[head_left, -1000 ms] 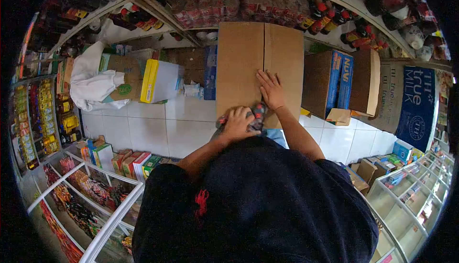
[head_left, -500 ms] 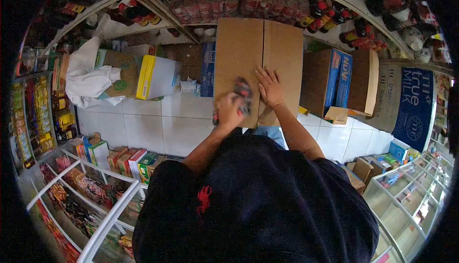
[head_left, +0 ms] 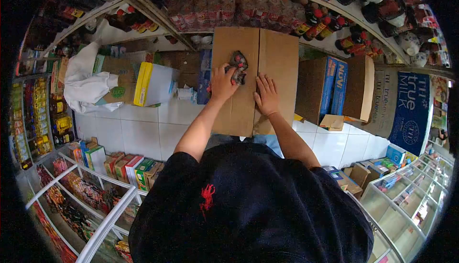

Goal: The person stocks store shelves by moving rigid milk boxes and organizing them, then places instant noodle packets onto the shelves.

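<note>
A large brown cardboard box [head_left: 279,47] lies in front of me, with a seam running down its middle. Left of that seam, my left hand [head_left: 224,84] is closed on a crumpled dark cloth with red spots [head_left: 240,64], which rests against the cardboard. My right hand [head_left: 267,94] lies on the box just right of the seam, its fingers stretched out and nothing in it.
Right of the box stand an open carton with blue panels [head_left: 338,87] and a blue milk carton [head_left: 410,110]. To the left are a yellow-edged box [head_left: 157,84] and white cloth [head_left: 91,82]. Bottles fill the shelf above; glass cases [head_left: 107,215] flank my body.
My left hand and the dark cloth have moved up and slightly left over the cardboard. In the view, the box sits a little lower. My right hand remains on it.
</note>
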A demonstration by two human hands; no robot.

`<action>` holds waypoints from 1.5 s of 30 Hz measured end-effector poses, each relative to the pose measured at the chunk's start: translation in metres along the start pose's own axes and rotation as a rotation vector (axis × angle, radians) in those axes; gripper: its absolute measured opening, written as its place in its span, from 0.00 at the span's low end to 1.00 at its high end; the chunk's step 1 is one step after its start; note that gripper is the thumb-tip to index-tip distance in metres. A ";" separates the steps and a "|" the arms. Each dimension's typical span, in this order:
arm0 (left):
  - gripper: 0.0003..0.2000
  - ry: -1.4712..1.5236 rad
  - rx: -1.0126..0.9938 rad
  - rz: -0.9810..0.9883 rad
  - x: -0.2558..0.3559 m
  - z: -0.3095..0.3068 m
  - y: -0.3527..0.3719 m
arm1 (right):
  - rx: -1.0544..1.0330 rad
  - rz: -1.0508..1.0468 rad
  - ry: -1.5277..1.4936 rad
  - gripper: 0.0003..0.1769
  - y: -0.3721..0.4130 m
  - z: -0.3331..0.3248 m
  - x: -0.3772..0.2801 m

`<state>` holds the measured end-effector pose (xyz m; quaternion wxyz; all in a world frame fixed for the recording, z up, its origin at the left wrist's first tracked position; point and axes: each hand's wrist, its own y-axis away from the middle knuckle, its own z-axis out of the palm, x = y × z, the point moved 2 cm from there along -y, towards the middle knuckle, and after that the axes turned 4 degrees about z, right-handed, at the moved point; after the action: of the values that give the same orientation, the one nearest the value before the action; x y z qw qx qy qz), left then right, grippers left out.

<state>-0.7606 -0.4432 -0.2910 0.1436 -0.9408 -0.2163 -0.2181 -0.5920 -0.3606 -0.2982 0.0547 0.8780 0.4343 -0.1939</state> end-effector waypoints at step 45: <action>0.19 0.128 0.213 -0.740 -0.084 0.022 -0.080 | -0.115 0.017 -0.051 0.32 -0.001 0.000 0.002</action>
<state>-0.8583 -0.3952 -0.3358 0.1651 -0.7635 -0.5532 -0.2895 -0.5917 -0.3581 -0.2986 0.1178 0.8717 0.4358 -0.1906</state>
